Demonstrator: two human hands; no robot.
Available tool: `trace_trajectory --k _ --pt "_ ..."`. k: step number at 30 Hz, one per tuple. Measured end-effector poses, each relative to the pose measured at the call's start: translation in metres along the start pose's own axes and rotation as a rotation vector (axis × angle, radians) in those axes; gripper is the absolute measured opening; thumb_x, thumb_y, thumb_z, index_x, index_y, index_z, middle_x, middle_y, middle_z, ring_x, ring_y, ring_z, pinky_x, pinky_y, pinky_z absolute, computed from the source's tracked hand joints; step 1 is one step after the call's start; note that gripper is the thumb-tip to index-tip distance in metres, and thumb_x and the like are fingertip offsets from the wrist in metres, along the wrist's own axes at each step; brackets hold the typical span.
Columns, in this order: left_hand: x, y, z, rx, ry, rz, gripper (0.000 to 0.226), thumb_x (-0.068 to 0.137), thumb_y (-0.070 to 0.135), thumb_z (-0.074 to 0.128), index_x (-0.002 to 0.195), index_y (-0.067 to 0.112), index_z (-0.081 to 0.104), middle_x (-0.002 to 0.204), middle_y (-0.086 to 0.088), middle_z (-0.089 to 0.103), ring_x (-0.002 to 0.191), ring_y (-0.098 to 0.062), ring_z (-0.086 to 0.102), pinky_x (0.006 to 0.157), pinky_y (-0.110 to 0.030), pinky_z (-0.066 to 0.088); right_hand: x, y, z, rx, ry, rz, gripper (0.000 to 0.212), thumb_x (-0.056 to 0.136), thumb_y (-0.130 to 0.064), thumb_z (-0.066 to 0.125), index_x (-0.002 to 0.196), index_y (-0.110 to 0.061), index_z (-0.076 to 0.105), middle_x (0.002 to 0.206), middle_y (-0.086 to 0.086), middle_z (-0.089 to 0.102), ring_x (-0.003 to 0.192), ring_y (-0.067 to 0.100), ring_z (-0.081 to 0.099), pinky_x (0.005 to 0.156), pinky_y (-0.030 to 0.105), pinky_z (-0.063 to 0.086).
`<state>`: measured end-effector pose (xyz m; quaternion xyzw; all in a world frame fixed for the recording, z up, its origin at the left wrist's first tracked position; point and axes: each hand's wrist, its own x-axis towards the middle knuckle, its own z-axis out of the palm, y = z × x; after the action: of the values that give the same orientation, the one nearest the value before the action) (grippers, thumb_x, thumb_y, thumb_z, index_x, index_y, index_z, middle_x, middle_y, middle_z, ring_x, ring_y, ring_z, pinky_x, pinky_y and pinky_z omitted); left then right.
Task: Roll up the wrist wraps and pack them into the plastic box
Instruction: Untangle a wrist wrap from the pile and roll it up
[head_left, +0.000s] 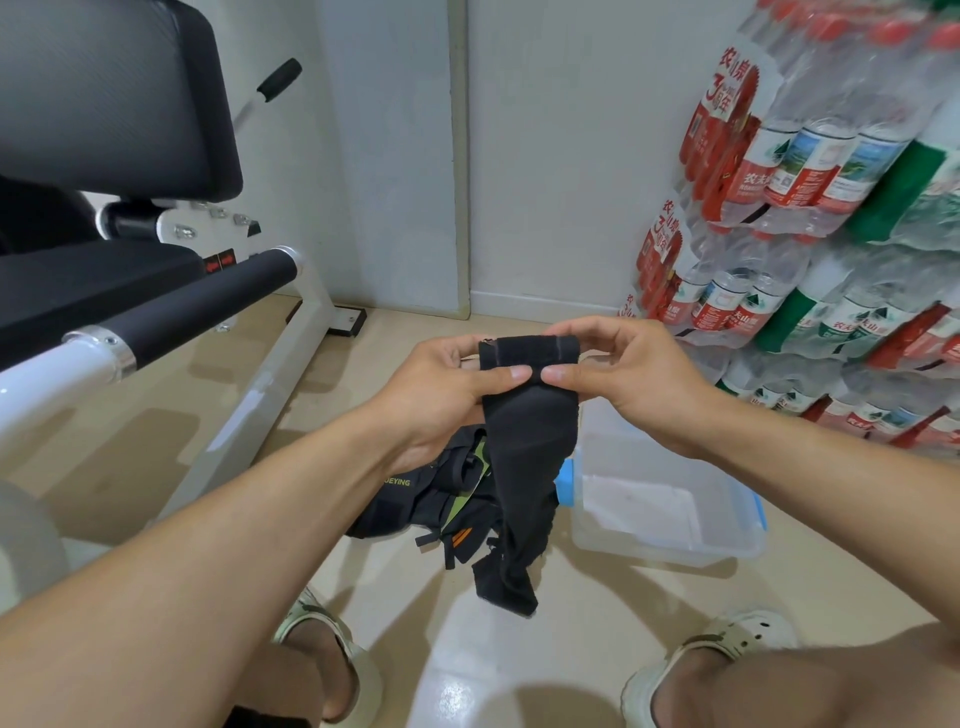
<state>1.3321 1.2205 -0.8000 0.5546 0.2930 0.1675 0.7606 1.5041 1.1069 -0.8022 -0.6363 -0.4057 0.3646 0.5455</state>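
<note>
A black wrist wrap hangs in front of me, its top end folded over into a short roll. My left hand and my right hand both pinch that rolled top, thumbs side by side on the front. The loose tail drops down to just above the floor. Below it lies a pile of more black wraps with green and orange marks. A clear plastic box with blue latches stands open on the floor to the right of the pile, with nothing visible inside.
A white-framed exercise bench with black pads fills the left side. Shrink-wrapped packs of water bottles are stacked against the right wall. My feet in pale sandals stand on the beige floor at the bottom.
</note>
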Motion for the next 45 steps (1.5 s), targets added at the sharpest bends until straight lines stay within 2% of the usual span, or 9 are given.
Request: trace_trajectory --k 7,13,17,21,24,27,33,40,45 --pt "-0.004 0.002 0.007 -0.049 -0.024 -0.001 0.027 0.091 0.003 0.069 0.118 0.008 0.067 0.109 -0.012 0.077 0.096 -0.025 0.075 0.077 -0.033 0.061 -0.003 -0.003 0.000 -0.007 0.041 -0.072 0.028 0.081 -0.003 0.082 0.099 -0.024 0.077 0.096 0.006 0.078 0.088 0.024 0.077 0.082 0.038 0.062" --pt "-0.006 0.003 0.008 0.044 -0.096 -0.120 0.046 0.091 0.054 0.062 0.124 0.023 0.071 0.120 -0.011 0.074 0.111 -0.026 0.071 0.095 -0.047 0.057 -0.002 -0.003 0.000 -0.062 0.124 -0.171 0.033 0.077 0.000 0.084 0.086 -0.030 0.076 0.092 -0.001 0.077 0.085 0.019 0.073 0.080 0.036 0.063" --pt "-0.005 0.004 0.008 0.051 -0.029 -0.093 0.035 0.100 0.041 0.058 0.122 0.016 0.070 0.115 -0.012 0.074 0.097 -0.021 0.072 0.080 -0.039 0.060 -0.001 -0.003 0.001 -0.093 0.100 -0.172 0.030 0.076 -0.001 0.086 0.088 -0.027 0.077 0.091 0.002 0.077 0.089 0.026 0.072 0.084 0.040 0.063" --pt "-0.005 0.003 0.004 0.043 -0.022 -0.088 0.025 0.100 0.027 0.060 0.121 0.016 0.069 0.108 -0.005 0.077 0.097 -0.018 0.073 0.087 -0.042 0.059 -0.001 -0.003 -0.002 -0.086 0.034 -0.116 0.030 0.076 0.001 0.085 0.094 -0.022 0.078 0.097 0.010 0.078 0.095 0.028 0.073 0.088 0.039 0.062" --pt "-0.003 0.003 -0.001 0.038 -0.023 -0.079 0.022 0.100 0.020 0.061 0.121 0.016 0.066 0.110 -0.006 0.077 0.100 -0.020 0.074 0.084 -0.041 0.058 -0.002 -0.006 -0.003 -0.008 -0.057 -0.030 0.033 0.070 -0.015 0.087 0.102 -0.018 0.077 0.093 0.007 0.079 0.088 0.018 0.077 0.081 0.030 0.061" --pt "-0.003 0.004 -0.002 0.032 -0.036 -0.052 0.026 0.097 0.010 0.065 0.122 0.017 0.064 0.106 -0.007 0.077 0.097 -0.022 0.074 0.080 -0.038 0.059 0.000 -0.002 -0.003 0.052 -0.045 0.013 0.041 0.066 -0.028 0.084 0.106 -0.020 0.076 0.101 0.007 0.079 0.093 0.024 0.077 0.085 0.039 0.061" --pt "-0.002 0.000 -0.002 0.040 -0.036 0.023 0.040 0.089 -0.006 0.069 0.122 0.017 0.063 0.102 -0.006 0.076 0.093 -0.023 0.075 0.076 -0.033 0.059 0.001 0.005 -0.004 0.105 -0.113 0.069 0.052 0.073 -0.023 0.081 0.123 -0.012 0.069 0.120 0.014 0.073 0.104 0.031 0.074 0.091 0.044 0.060" --pt "-0.003 0.001 -0.001 -0.026 0.022 0.018 0.037 0.086 0.002 0.074 0.121 0.007 0.063 0.108 -0.013 0.076 0.092 -0.027 0.076 0.075 -0.035 0.062 0.002 0.007 -0.003 0.037 -0.050 0.028 0.037 0.083 -0.008 0.081 0.117 -0.017 0.071 0.118 0.010 0.072 0.097 0.031 0.076 0.086 0.044 0.062" --pt "-0.002 0.001 0.002 0.008 0.043 0.031 0.032 0.087 -0.003 0.073 0.117 0.002 0.064 0.105 -0.018 0.077 0.087 -0.028 0.076 0.074 -0.036 0.063 0.002 0.006 -0.005 0.026 -0.039 0.035 0.043 0.073 -0.007 0.086 0.111 -0.018 0.071 0.113 0.009 0.074 0.096 0.033 0.076 0.079 0.038 0.062"
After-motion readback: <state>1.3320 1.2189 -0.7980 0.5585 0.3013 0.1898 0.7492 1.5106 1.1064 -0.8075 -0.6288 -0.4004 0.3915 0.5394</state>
